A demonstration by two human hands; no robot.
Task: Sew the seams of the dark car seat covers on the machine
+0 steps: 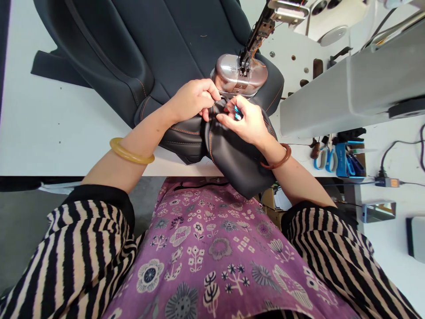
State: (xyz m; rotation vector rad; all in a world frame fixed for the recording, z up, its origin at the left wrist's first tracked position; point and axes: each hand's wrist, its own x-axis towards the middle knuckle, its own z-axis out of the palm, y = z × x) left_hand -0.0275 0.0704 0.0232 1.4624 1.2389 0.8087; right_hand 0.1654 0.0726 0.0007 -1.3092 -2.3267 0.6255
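Observation:
A black leather seat cover (172, 35) with orange stitching lies over the sewing machine's metal post bed (229, 68) and hangs over the table's front edge. My left hand (194, 101) pinches a folded edge of the cover just in front of the bed. Close beside it, my right hand (249, 122) is closed round a small bright blue object (237, 112), mostly hidden by the fingers, too little showing to name. Its fingertips are at the same seam. Above the bed, the needle and presser foot (245, 66) stand over the metal plate.
The machine's grey body (332, 84) runs along the right. Blue-handled scissors (326, 158) and a blue box (351, 160) of tools sit at the right of the white table (66, 133). Below are a power cord connector (387, 181) and cardboard boxes (274, 206).

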